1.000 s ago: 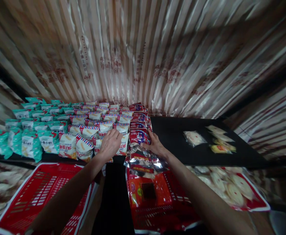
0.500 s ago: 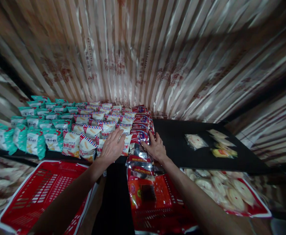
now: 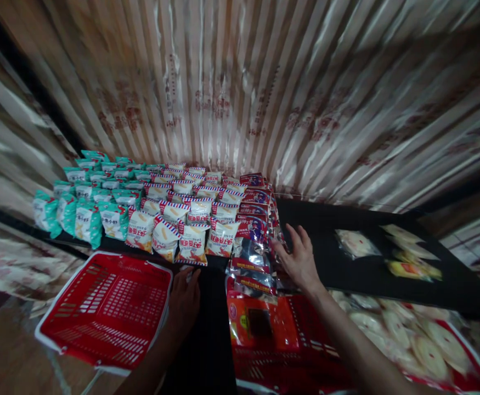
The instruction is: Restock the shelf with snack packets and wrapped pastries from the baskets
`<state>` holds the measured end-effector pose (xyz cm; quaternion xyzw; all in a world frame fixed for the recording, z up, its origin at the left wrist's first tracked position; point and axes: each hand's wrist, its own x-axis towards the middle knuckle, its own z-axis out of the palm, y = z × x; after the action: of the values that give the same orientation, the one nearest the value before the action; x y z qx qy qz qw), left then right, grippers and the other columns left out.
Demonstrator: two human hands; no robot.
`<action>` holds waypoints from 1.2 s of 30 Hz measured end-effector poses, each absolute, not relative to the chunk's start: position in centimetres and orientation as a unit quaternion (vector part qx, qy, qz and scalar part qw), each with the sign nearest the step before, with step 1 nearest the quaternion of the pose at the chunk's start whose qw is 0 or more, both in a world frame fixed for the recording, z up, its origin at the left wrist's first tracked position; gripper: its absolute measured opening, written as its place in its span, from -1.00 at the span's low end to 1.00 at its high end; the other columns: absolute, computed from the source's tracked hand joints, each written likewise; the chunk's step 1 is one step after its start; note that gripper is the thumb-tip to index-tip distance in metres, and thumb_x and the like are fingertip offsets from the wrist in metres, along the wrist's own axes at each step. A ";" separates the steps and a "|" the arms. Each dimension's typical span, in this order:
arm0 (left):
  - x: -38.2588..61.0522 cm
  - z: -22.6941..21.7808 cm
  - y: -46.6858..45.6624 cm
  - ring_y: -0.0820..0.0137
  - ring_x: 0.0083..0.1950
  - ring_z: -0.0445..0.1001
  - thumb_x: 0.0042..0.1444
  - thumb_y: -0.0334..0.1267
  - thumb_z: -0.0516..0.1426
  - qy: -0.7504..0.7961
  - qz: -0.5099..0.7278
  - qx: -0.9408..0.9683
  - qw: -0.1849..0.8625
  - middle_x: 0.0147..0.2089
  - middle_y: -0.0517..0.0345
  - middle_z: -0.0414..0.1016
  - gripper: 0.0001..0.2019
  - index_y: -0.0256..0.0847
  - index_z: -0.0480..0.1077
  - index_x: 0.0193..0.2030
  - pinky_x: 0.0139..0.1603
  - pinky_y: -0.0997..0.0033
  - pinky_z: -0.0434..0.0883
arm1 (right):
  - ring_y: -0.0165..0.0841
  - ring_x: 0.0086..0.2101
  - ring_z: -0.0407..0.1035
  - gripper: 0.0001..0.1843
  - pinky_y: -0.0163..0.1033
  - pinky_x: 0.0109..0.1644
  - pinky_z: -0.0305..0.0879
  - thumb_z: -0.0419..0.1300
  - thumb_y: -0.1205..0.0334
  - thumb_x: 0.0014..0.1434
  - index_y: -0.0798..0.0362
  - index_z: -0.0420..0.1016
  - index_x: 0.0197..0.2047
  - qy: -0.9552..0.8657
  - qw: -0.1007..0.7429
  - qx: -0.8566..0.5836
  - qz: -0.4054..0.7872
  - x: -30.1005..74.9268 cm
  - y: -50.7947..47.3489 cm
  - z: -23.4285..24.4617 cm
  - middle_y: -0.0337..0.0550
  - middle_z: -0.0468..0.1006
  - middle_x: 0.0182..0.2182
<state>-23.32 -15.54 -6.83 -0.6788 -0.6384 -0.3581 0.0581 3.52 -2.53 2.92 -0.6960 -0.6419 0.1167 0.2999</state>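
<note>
My right hand (image 3: 299, 258) is open, its fingers spread over the black shelf just right of a row of dark red snack packets (image 3: 253, 225). Its fingertips are close to the packets' edge; whether they touch is hard to see. Lower and in shadow, my left hand (image 3: 185, 299) hangs at the shelf's front edge, below the white snack bags (image 3: 192, 241) with red print and striped tops. Its fingers look loosely apart, and I see nothing held. At the front of the red row, several packets lean or lie with their dark, silvery faces up.
Teal snack bags (image 3: 87, 222) stand in rows at left. Below sits a red basket (image 3: 103, 312); another red basket (image 3: 260, 367) holds an orange packet (image 3: 264, 323). At right, a basket carries pale round packs (image 3: 429, 351). Flat packs (image 3: 357, 243) lie on the black shelf (image 3: 317, 219).
My left hand has dropped from the white bags to below the shelf edge. My right hand has moved right, off the red packets. The view has shifted slightly left.
</note>
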 end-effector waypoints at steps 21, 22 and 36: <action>-24.6 -6.8 -13.7 0.28 0.04 0.35 0.15 -0.49 0.03 -0.621 -0.402 -0.658 0.139 -0.12 -0.03 0.37 -0.74 -0.24 0.27 -0.02 0.02 0.19 0.42 | -0.14 0.28 -0.09 -0.42 0.10 0.19 0.20 -0.01 0.43 0.18 -0.05 0.15 0.26 -0.895 0.280 -0.343 0.055 -8.8 -12.0 1.5 -0.09 0.09 0.29; -24.9 -6.7 -13.9 0.25 0.08 0.33 0.15 -0.47 0.04 -0.628 -0.411 -0.644 0.149 -0.09 -0.06 0.36 -0.72 -0.24 0.26 0.01 0.04 0.15 0.41 | -0.11 0.29 -0.15 -0.40 0.14 0.20 0.16 -0.01 0.44 0.17 -0.06 0.14 0.27 -0.894 0.270 -0.354 0.041 -9.8 -11.8 1.0 -0.09 0.04 0.31; -33.1 -6.3 -12.2 -0.06 0.41 -0.26 0.13 -0.40 0.09 -0.621 -0.350 -0.661 0.233 0.38 -0.17 -0.12 -0.47 -0.10 0.07 0.23 0.21 -0.34 0.11 | -0.01 0.30 -0.29 -0.26 0.23 0.25 -0.06 0.10 0.36 0.12 -0.01 -0.03 0.34 -0.879 0.236 -0.413 -0.024 -16.5 -10.7 -4.1 0.02 -0.07 0.33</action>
<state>-33.06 -12.25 -6.27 -0.6615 -0.6212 -0.3496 0.2331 -16.52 -10.69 -4.14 -0.4131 -0.8794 -0.0243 0.2355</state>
